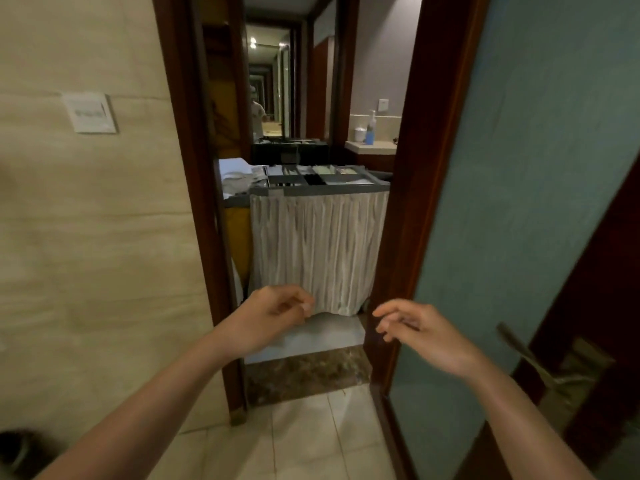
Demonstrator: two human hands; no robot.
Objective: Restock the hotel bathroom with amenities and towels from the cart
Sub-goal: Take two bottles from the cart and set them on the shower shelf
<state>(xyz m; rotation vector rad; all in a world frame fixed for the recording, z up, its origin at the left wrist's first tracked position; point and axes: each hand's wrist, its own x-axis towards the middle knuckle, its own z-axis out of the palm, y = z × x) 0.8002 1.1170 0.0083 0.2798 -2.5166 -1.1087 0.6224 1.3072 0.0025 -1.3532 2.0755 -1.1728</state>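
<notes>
The housekeeping cart [318,244] stands just outside the bathroom doorway, its side covered by a pleated white curtain. On top, a grey divided tray [322,180] holds small amenity packets, and folded white towels [239,176] lie at its left end. My left hand [273,315] hovers in front of the cart's lower curtain with loosely curled fingers and holds nothing. My right hand [415,327] is raised beside it near the door edge, fingers relaxed and empty. Neither hand touches the cart.
Dark wooden door frame [194,202] bounds the opening on the left; a frosted glass door [502,237] with a metal handle [526,358] stands open on the right. A wall switch [90,113] is at left. A marble threshold [308,375] meets the tiled floor.
</notes>
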